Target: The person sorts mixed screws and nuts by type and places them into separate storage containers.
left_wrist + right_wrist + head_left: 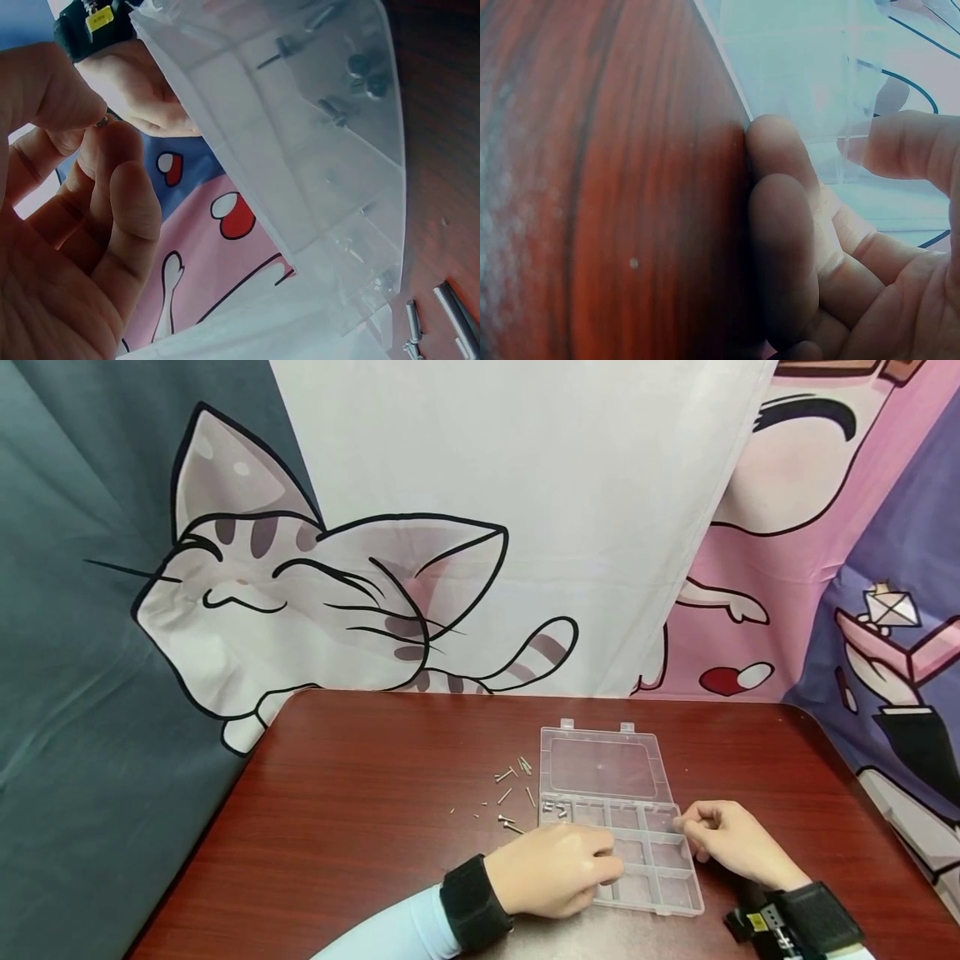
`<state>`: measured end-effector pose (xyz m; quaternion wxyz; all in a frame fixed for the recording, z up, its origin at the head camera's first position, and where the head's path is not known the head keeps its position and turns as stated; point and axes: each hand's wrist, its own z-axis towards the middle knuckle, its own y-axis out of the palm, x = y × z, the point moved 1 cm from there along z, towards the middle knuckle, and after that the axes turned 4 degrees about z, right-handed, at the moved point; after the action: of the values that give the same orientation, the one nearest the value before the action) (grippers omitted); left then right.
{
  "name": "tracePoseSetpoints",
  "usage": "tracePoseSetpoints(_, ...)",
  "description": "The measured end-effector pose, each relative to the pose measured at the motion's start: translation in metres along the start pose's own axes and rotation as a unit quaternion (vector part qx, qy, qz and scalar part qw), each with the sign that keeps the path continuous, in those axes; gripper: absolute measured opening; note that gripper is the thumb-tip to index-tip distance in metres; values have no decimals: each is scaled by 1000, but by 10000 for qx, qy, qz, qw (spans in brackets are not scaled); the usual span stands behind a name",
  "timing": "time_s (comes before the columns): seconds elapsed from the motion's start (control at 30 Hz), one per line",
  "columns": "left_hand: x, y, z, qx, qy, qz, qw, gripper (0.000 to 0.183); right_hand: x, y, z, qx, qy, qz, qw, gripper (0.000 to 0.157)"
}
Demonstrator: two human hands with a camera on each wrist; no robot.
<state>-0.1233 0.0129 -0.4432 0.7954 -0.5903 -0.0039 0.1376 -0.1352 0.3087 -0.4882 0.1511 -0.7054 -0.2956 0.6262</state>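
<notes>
A clear plastic compartment box lies on the table with its lid folded back. My left hand is over the box's left front part, thumb and forefinger pinching a small metal piece; its kind is mostly hidden by the fingertips. My right hand grips the right edge of the box, thumb over the rim and fingers against the outer side. Several screws sit in the compartments seen through the clear wall in the left wrist view.
Several loose screws lie on the brown table left of the box, along with a few tiny bits. Two longer screws lie close to my left hand. Behind the table hangs a cartoon-printed curtain.
</notes>
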Motion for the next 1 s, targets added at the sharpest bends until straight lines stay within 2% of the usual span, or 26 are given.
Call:
tracePoseSetpoints(0.07, 1, 0, 0, -33, -7, 23, 10000, 9, 0, 0, 0, -3, 9, 19, 10000, 29)
tracePoseSetpoints(0.13, 1, 0, -2, -108, -56, 34, 9999, 18, 1, 0, 0, -14, 21, 47, 10000, 28)
tracePoseSetpoints(0.2, 2, 0, -4, -283, -149, 9, 9995, 43, 1, 0, 0, -32, -39, 61, 10000, 28)
tracePoseSetpoints(0.3, 4, 0, -8, -591, -354, -25, 9976, 98, 2, 0, 1, -54, -63, 68, 9999, 28)
tracePoseSetpoints(0.37, 4, 0, -11, -774, -462, -52, 9959, 118, 2, 0, 1, -69, -66, 84, 9999, 29)
tracePoseSetpoints(0.5, 3, -2, -18, -916, -583, -73, 9941, 122, 3, -1, 2, -122, -62, 99, 9999, 28)
tracePoseSetpoints(0.63, -4, -3, -26, -914, -828, -192, 9922, 119, 3, -2, 1, -152, -70, 113, 9998, 25)
tracePoseSetpoints(0.83, -26, -6, -38, -824, -1423, -267, 9860, 113, 1, -2, -1, -141, -93, 132, 9998, 26)
tracePoseSetpoints(1.0, -49, -9, -48, -727, -1777, -298, 9809, 108, 0, -1, 0, -106, -100, 86, 9999, 28)
